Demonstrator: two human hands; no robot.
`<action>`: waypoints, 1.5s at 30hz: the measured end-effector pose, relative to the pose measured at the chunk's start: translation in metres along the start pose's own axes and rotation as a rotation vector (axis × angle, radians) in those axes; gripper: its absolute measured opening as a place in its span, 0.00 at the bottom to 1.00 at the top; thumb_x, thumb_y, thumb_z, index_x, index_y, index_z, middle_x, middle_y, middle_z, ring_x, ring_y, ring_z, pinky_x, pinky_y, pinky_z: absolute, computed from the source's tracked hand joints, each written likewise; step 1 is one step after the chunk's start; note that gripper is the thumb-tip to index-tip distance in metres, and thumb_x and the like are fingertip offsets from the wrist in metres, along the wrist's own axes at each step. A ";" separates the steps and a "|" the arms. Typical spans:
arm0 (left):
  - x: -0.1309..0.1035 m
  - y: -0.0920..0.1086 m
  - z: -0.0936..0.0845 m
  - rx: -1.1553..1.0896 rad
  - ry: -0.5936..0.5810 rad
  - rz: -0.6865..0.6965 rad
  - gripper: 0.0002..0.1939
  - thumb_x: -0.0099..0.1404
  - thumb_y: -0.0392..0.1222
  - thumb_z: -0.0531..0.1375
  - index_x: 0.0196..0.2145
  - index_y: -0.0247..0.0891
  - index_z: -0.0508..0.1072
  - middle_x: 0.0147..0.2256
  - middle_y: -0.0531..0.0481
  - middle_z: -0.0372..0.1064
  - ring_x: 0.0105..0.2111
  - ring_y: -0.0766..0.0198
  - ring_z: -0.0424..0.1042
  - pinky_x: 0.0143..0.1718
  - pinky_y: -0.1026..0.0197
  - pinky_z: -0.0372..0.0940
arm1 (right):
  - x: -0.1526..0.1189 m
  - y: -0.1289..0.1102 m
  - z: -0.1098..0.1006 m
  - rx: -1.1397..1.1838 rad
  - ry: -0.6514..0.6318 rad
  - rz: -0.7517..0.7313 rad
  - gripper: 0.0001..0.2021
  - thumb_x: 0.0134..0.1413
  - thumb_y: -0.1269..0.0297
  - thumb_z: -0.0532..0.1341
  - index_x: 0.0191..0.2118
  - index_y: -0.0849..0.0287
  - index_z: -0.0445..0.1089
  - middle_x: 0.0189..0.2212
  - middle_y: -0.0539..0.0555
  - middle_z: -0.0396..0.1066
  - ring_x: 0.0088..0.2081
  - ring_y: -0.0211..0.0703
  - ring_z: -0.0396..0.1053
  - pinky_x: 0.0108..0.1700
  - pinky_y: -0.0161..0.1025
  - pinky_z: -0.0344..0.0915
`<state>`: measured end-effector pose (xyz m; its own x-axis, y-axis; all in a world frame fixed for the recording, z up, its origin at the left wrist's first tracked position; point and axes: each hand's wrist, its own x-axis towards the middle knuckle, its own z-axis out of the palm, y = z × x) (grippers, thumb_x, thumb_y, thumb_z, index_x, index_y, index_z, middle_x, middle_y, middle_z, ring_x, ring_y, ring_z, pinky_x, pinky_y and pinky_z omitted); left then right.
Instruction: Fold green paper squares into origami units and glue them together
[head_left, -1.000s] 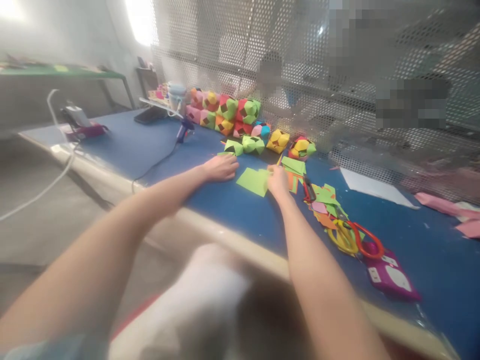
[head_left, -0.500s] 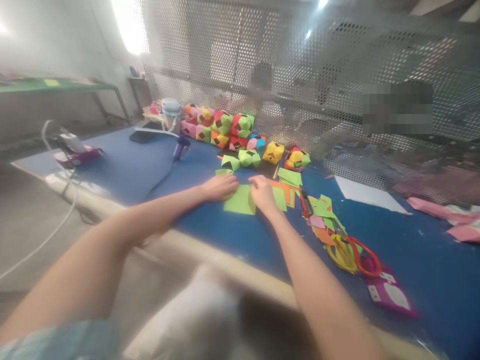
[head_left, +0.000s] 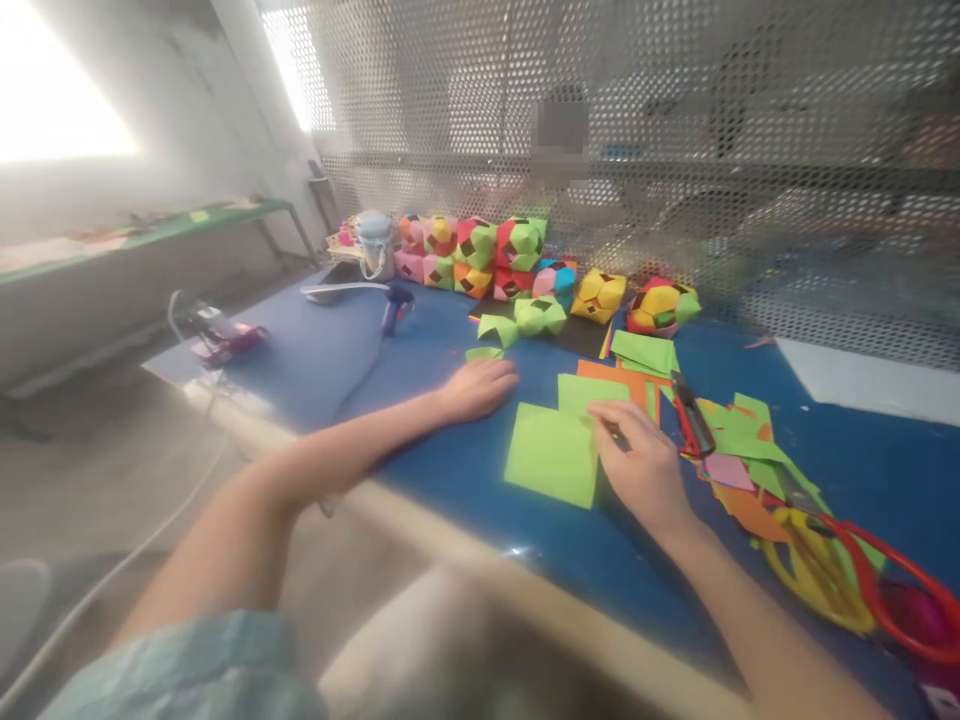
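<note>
My left hand (head_left: 478, 389) lies palm down on the blue table, fingers loosely stretched out and holding nothing. Just behind it is a small folded green paper piece (head_left: 484, 354). A square green paper sheet (head_left: 551, 455) lies flat between my hands. Thumb and forefinger of my right hand (head_left: 637, 465) are pinched at the edge of a second green sheet (head_left: 589, 392), behind the square one; the other fingers are curled. Orange paper (head_left: 626, 378) and folded green paper (head_left: 645, 352) lie beyond that hand. A cutter with a red handle (head_left: 694, 420) is to its right.
Folded paper balls (head_left: 520, 245) are stacked at the back by a perforated metal screen (head_left: 637, 60). A glue gun (head_left: 396, 305) and power strip (head_left: 225, 345) with cables are at left. Paper scraps (head_left: 750, 440), yellow-handled scissors (head_left: 814, 570) and red-handled scissors (head_left: 892, 570) lie at right.
My view has shifted closer and to the right. The hands have moved apart; my left hand is off the square green sheet, and my right hand is at its right side, pinching.
</note>
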<state>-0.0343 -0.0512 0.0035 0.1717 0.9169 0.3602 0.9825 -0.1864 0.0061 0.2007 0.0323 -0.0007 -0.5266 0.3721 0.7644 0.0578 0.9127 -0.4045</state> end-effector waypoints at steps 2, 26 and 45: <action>0.005 0.012 -0.003 -0.189 0.081 -0.127 0.13 0.62 0.33 0.48 0.40 0.32 0.69 0.44 0.38 0.68 0.44 0.57 0.67 0.46 0.54 0.63 | 0.001 -0.005 0.001 0.008 -0.019 -0.026 0.08 0.57 0.74 0.53 0.38 0.57 0.68 0.34 0.55 0.71 0.38 0.43 0.70 0.43 0.42 0.68; -0.004 0.062 -0.027 -1.030 -0.003 -0.665 0.14 0.59 0.48 0.55 0.30 0.34 0.72 0.27 0.51 0.68 0.29 0.66 0.64 0.28 0.65 0.59 | 0.001 -0.016 0.020 0.432 -0.137 0.727 0.09 0.46 0.59 0.59 0.30 0.60 0.67 0.24 0.51 0.70 0.26 0.38 0.67 0.30 0.36 0.66; -0.011 0.058 -0.049 -1.150 0.112 -0.637 0.10 0.51 0.44 0.64 0.23 0.34 0.72 0.24 0.50 0.71 0.25 0.66 0.68 0.29 0.62 0.64 | 0.011 -0.013 -0.004 0.065 0.059 0.386 0.06 0.51 0.65 0.57 0.35 0.58 0.69 0.35 0.55 0.71 0.37 0.43 0.68 0.39 0.40 0.66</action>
<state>0.0176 -0.0891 0.0461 -0.3565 0.9314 0.0740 0.2569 0.0216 0.9662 0.1974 0.0255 0.0151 -0.4271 0.6963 0.5768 0.1866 0.6921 -0.6973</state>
